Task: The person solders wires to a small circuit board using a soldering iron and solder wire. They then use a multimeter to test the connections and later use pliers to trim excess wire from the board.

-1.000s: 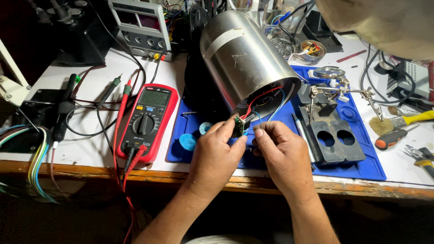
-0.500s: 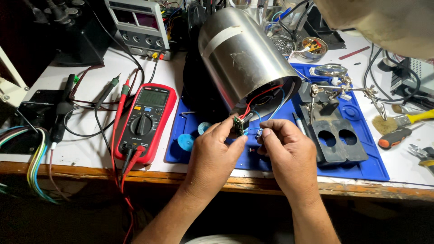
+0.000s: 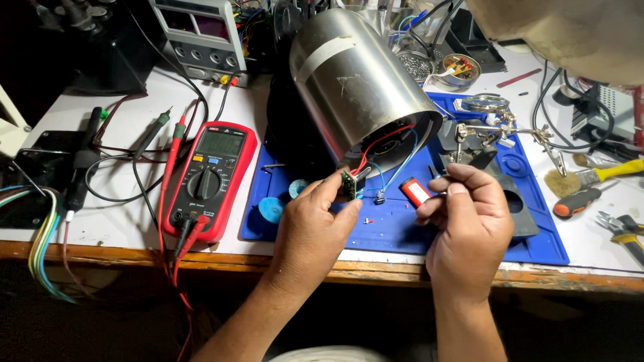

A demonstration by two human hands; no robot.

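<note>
A big steel cylinder [image 3: 355, 80] lies on its side on a blue work mat [image 3: 402, 231], open end toward me. Red, blue and black wires [image 3: 376, 151] run out of it to a small green circuit board [image 3: 349, 186]. My left hand [image 3: 312, 231] pinches that board between thumb and fingers. My right hand [image 3: 466, 221] is drawn back to the right, fingers closed around a thin tool that is mostly hidden. A small red block-shaped part [image 3: 416, 192] lies on the mat just left of the right hand.
A red multimeter [image 3: 209, 179] with its probe leads lies left of the mat. A bench power supply [image 3: 201, 33] stands at the back. A helping-hands clamp [image 3: 500, 127], brush [image 3: 597, 175], screwdriver [image 3: 580, 201] and pliers [image 3: 624, 228] sit at the right. Coloured wires [image 3: 43, 241] hang over the left table edge.
My right hand has pulled away from the circuit board to the right, uncovering the red part on the mat. The left hand still holds the board. The view is closer in.
</note>
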